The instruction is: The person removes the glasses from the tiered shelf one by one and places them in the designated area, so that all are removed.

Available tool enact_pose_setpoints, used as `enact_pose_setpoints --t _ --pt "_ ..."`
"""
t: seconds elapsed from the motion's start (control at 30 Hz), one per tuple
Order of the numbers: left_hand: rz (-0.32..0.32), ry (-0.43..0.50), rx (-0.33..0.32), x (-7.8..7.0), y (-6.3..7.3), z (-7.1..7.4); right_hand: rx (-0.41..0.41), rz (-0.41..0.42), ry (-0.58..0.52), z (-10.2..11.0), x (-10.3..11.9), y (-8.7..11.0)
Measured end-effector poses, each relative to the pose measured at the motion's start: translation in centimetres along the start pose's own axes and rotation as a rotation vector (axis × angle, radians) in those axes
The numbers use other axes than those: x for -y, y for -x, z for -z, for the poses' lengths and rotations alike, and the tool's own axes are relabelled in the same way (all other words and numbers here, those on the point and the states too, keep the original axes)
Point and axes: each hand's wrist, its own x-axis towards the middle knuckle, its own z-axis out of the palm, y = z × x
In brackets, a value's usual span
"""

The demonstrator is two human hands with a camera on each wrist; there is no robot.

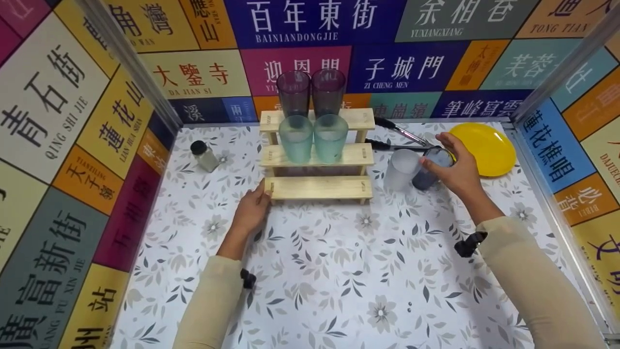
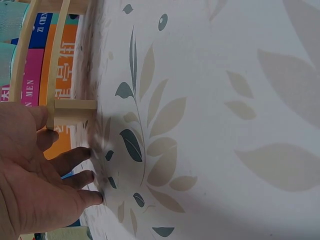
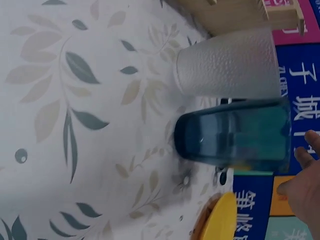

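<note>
A three-step wooden rack stands at the middle back of the table. My left hand pinches the left end of its lowest step, thumb above and index finger below; the other fingers spread towards the tabletop. Two purple cups stand on the top step and two pale green cups on the middle one. Right of the rack, a dark blue cup stands upright beside a frosted clear cup. My right hand is at the blue cup's rim, thumb and fingers spread apart.
A yellow plate lies behind my right hand. Tongs with black handles lie between rack and plate. A small jar with a black lid stands at the left. Panels with printed signs wall the table in at the back and sides.
</note>
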Motion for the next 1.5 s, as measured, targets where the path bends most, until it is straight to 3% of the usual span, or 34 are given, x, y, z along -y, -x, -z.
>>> enact_pose_setpoints --t 0.37,0.93,1.37,1.5 --pt "-0.005 -0.005 -0.005 0.1 0.0 0.0 0.091 0.112 -0.034 -3.3 4.6 -0.3" --pt "-0.006 -0.021 -0.017 -0.2 0.1 0.0 0.207 0.232 -0.130 -8.9 9.4 -0.9" --pt "-0.064 -0.042 -0.038 1.4 -0.7 -0.6 0.238 0.255 -0.163 -12.9 11.5 -1.4" --pt "-0.072 -0.047 -0.045 1.0 -0.5 -0.5 0.237 0.249 -0.153 -13.9 12.0 -1.6"
